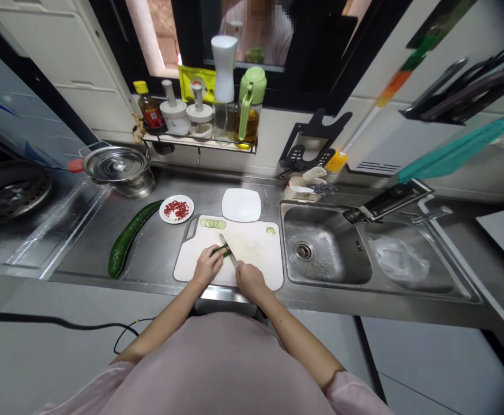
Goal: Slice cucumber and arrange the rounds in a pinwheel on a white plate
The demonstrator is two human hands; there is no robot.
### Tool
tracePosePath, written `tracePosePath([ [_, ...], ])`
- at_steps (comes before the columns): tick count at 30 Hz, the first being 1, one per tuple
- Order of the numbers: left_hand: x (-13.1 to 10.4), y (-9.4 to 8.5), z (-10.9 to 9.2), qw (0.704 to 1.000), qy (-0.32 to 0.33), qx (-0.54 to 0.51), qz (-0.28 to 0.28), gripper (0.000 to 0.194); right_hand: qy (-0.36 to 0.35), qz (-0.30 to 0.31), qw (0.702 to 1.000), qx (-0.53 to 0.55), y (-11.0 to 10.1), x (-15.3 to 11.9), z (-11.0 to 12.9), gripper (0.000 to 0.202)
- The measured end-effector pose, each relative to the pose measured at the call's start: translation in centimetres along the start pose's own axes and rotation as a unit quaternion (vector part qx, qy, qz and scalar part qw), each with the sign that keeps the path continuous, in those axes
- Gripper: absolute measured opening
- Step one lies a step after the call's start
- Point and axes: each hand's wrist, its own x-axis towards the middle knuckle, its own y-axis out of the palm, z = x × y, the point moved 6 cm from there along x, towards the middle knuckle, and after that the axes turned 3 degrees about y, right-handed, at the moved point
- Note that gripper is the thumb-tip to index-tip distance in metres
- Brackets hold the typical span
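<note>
A green piece (225,253) is pinned on the white cutting board (252,262) by the left grip (207,267), its fingers closed over it. The knife (233,259) is held by the handle in the closed right grip (251,280), with the blade lying just beside those fingers. The piece is judged to be light, firm and moist, liable to slide if pressed unevenly; it is best held from above, near the end away from the blade, with fingertips curled back. The knife is stiff and best gripped by its handle. Pale round slices (214,224) are laid overlapping near the board's far left corner; these look thin, wet and easily torn, so they are better lifted flat by their edges.
</note>
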Motion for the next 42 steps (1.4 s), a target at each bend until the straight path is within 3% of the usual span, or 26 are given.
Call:
tracePosePath([
  [9,-0.1,0.0,0.1,1.0,-0.001,-0.01,-0.005,0.03,-0.013,-0.015,1.0,0.003,-0.1,0.9,0.7,0.031],
  [18,-0.1,0.1,0.2,1.0,-0.007,-0.006,-0.008,0.028,-0.003,0.011,1.0,-0.006,0.4,-0.2,-0.1,0.031],
  [29,-0.1,0.1,0.2,1.0,-0.002,-0.009,-0.012,0.027,-0.024,-0.017,1.0,-0.01,0.3,2.4,1.1,0.031],
  [42,0.0,0.0,0.0,1.0,-0.011,-0.012,-0.016,0.027,0.0,0.006,1.0,-0.003,1.0,1.5,0.2,0.031],
])
